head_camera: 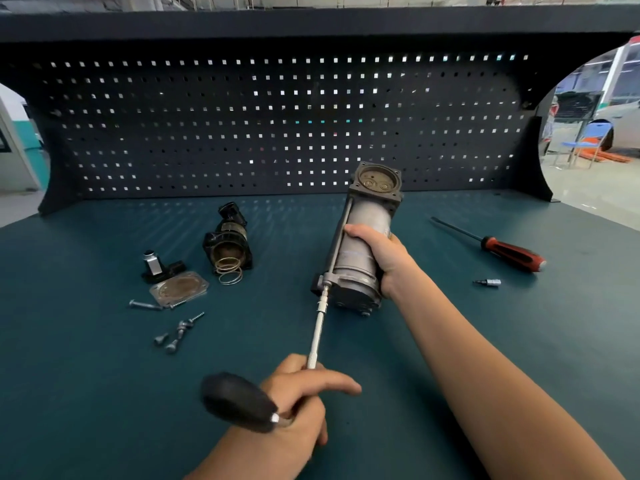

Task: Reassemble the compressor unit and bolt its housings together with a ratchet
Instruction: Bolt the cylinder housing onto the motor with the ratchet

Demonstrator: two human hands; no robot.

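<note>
We grip the compressor cylinder [360, 258], frame centre, with our right hand [382, 256]; our left hand [301, 396], below, holds the ratchet [239, 401] to its flange.

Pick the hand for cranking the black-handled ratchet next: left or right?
Left. The left hand grips the black-handled ratchet, its long silver extension seated at the base of the grey metal compressor cylinder. The right hand wraps that cylinder, steadying it.
</note>
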